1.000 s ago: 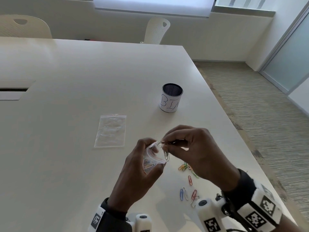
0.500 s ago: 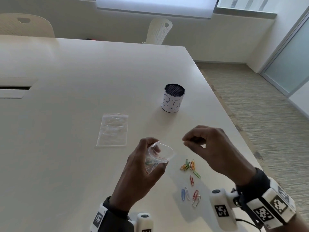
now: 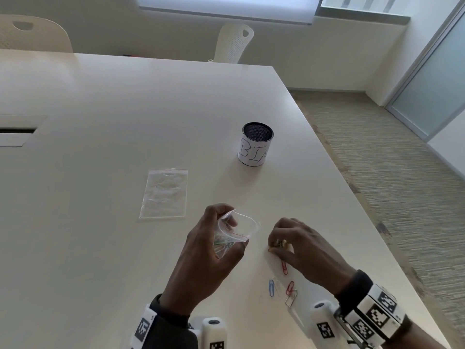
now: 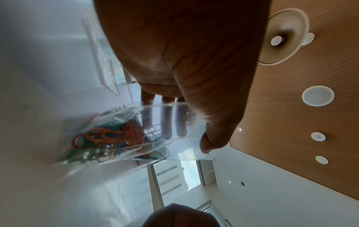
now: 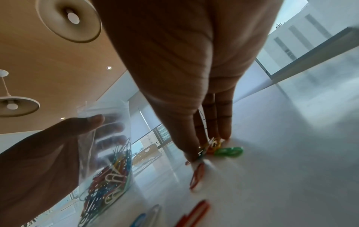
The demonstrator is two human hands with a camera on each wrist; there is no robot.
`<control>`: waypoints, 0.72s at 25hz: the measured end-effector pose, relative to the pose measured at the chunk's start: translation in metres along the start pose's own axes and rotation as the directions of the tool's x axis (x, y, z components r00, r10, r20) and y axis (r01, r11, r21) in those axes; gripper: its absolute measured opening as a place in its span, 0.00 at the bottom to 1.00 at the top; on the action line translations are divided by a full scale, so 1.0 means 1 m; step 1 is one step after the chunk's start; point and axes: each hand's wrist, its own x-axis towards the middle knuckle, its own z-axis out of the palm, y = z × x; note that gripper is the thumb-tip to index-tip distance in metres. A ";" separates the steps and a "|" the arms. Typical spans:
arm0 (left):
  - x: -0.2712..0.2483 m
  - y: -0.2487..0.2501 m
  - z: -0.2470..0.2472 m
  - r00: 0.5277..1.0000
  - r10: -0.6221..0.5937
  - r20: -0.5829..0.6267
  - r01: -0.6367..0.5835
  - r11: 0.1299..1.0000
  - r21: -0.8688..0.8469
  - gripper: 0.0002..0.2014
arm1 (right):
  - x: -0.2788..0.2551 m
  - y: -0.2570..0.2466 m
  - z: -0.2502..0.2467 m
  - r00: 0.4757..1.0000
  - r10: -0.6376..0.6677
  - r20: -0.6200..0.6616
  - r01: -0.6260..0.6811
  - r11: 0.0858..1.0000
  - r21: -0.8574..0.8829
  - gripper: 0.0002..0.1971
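Though under right fingertips [image 5: 225, 133], paperclips [image 5: 217, 146] indistinct.

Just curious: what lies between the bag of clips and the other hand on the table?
In the head view, only bare table separates the bag from the right hand, which pinches loose clips.

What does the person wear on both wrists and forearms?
The left hand and the right hand wear no gloves. Behind each comes a black sleeve cuff, then a white wrist band printed with black square markers. Beside each band sits a white camera housing with a dark lens and its own marker.
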 end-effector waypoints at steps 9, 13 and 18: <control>-0.001 -0.001 0.001 1.000 0.000 -0.008 0.000 1.000 0.007 0.22 | -0.016 0.017 -0.015 0.995 -0.002 0.099 0.006 0.999 -0.045 0.17; 0.000 0.000 0.001 1.000 0.004 -0.010 -0.003 1.000 0.015 0.22 | -0.019 0.008 -0.004 0.999 -0.018 0.041 0.019 0.999 -0.039 0.06; 0.000 0.000 0.001 1.000 0.011 -0.010 -0.011 1.000 0.016 0.21 | -0.018 0.001 0.001 0.999 -0.023 0.040 0.025 0.998 -0.062 0.06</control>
